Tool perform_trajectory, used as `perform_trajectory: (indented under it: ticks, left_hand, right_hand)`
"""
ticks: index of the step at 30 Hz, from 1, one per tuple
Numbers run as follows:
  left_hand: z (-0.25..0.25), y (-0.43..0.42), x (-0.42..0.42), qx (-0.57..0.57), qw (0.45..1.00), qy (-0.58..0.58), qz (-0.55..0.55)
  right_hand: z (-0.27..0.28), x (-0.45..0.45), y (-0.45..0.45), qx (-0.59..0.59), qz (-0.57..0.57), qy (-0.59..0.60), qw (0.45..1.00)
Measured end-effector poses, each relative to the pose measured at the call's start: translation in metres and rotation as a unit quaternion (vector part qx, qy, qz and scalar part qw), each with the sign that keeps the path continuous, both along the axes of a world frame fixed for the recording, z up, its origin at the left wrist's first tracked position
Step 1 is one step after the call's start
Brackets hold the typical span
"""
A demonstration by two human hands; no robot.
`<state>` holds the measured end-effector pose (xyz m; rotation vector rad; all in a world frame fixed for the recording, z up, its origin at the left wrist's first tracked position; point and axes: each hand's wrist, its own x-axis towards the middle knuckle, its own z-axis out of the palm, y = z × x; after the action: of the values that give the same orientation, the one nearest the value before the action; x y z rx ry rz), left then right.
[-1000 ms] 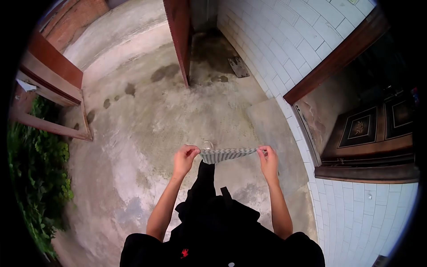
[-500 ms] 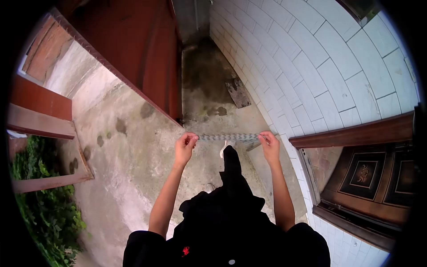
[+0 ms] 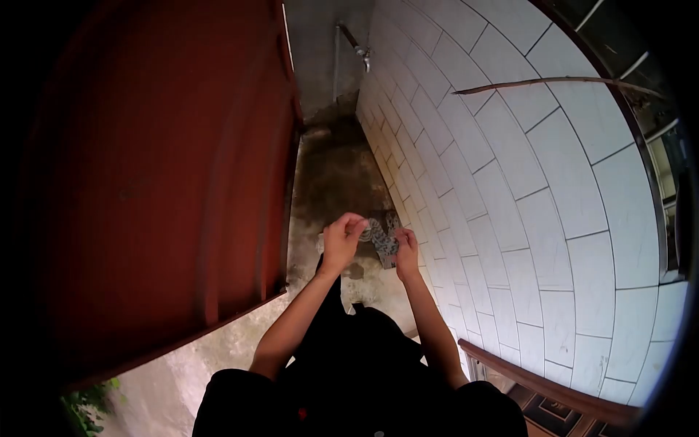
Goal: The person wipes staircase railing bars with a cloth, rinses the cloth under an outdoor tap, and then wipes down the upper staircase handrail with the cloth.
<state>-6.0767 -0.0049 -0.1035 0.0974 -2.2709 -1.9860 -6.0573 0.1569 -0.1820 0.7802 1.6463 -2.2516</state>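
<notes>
A narrow grey patterned cloth [image 3: 378, 234] hangs slack and crumpled between my two hands in the head view. My left hand [image 3: 342, 242] pinches its left end between thumb and fingers. At the other end, my right hand [image 3: 406, 251] is closed on the cloth near the tiled wall. Part of the fabric is hard to tell from a dark flat slab [image 3: 389, 261] lying on the floor behind it.
To my left stands a large red metal door [image 3: 167, 167]. A white tiled wall [image 3: 502, 182] runs along my right. Ahead, a tap [image 3: 364, 57] sits on a pipe in the corner above the stained concrete floor [image 3: 324, 167]. A thin stick [image 3: 539, 81] juts across the wall.
My hands have come closer together, and the cloth, stretched straight before, now sags. I have moved forward into the passage between the red door and the tiled wall.
</notes>
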Motion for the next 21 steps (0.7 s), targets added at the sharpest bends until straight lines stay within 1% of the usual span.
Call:
perform_trajectory:
  ticks: [1,2,4,5,6,8,9,10,11,12,13,14,15,16,18,20,21]
  left_hand:
    - [-0.002,0.006,-0.033,0.011,0.999,0.022,-0.029]
    - [-0.006,0.006,-0.061,0.022,0.997,0.035,-0.059]
    - [-0.010,0.003,-0.101,-0.021,0.995,0.032,-0.093]
    - [-0.017,0.001,-0.121,-0.070,0.992,0.051,-0.095]
    - [-0.022,-0.004,-0.138,-0.095,0.986,0.057,-0.123]
    - [-0.037,-0.009,-0.170,-0.112,0.978,0.058,-0.164]
    - [-0.033,-0.015,-0.188,-0.110,0.978,0.050,-0.169]
    - [-0.033,-0.020,-0.205,-0.137,0.969,0.031,-0.201]
    - [-0.032,-0.024,-0.225,-0.163,0.959,0.011,-0.233]
    - [-0.024,-0.029,-0.244,-0.163,0.958,0.006,-0.236]
    - [-0.018,-0.034,-0.264,-0.132,0.970,-0.007,-0.202]
    - [-0.016,-0.039,-0.284,-0.102,0.980,-0.018,-0.170]
    - [-0.020,-0.046,-0.304,-0.094,0.981,-0.042,-0.162]
    - [-0.021,-0.051,-0.327,-0.099,0.981,-0.040,-0.162]
    - [-0.022,-0.058,-0.374,-0.157,0.980,0.077,-0.094]
    - [-0.006,-0.063,-0.428,-0.195,0.971,0.102,-0.096]
    - [0.002,-0.060,-0.456,-0.217,0.962,0.138,-0.088]
  right_hand:
    - [-0.013,-0.039,-0.007,-0.150,0.014,-0.045,0.987]
    - [-0.016,-0.071,-0.017,-0.148,0.011,-0.048,0.988]
    - [-0.004,-0.115,-0.035,-0.268,0.024,-0.109,0.957]
    - [0.004,-0.139,-0.046,-0.330,0.013,-0.074,0.941]
    - [-0.008,-0.163,-0.044,-0.324,0.014,-0.080,0.943]
    - [-0.056,-0.203,-0.036,-0.436,0.094,-0.039,0.894]
    - [-0.061,-0.225,-0.043,-0.340,0.039,-0.063,0.937]
    - [-0.068,-0.246,-0.041,-0.343,0.035,-0.066,0.936]
    - [-0.068,-0.268,-0.038,-0.378,0.075,-0.043,0.922]
    - [-0.075,-0.286,-0.034,-0.412,0.114,-0.022,0.904]
    - [-0.108,-0.307,-0.036,-0.345,0.037,-0.033,0.937]
    - [-0.105,-0.325,-0.041,-0.348,0.032,-0.034,0.936]
    - [-0.090,-0.347,-0.047,-0.330,-0.002,-0.035,0.943]
    - [-0.074,-0.369,-0.051,-0.312,-0.033,-0.036,0.949]
    - [-0.069,-0.406,-0.057,-0.324,-0.049,-0.050,0.944]
    - [-0.072,-0.439,-0.059,-0.334,-0.077,-0.024,0.939]
    - [-0.072,-0.452,-0.059,-0.338,-0.081,-0.023,0.937]
